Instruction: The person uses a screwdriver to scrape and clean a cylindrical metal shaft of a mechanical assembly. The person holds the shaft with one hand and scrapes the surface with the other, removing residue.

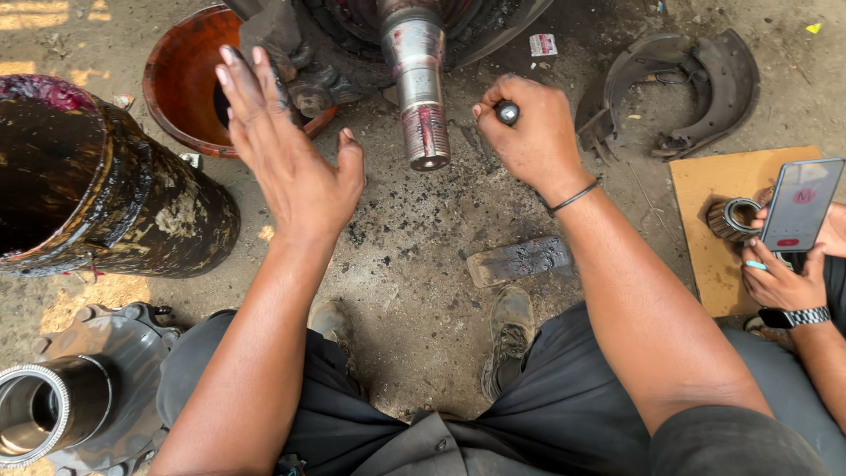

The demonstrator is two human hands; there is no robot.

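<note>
A smartphone point(800, 204) at about three o'clock in the frame is held upright and slightly tilted by a co-worker's hand point(780, 280), its tall rectangular screen glowing pale pink with a round red mark near the top and a small red bar near the bottom, framed by a dark case. Behind and below it lies a flat sheet of tan cardboard point(718, 189) on the ground. At about one o'clock, near the top edge, a small square label or packet scrap point(543, 44), white with red markings, lies flat on the oily dirt floor point(423, 291), just right of the greasy axle spindle point(419, 84).
</note>
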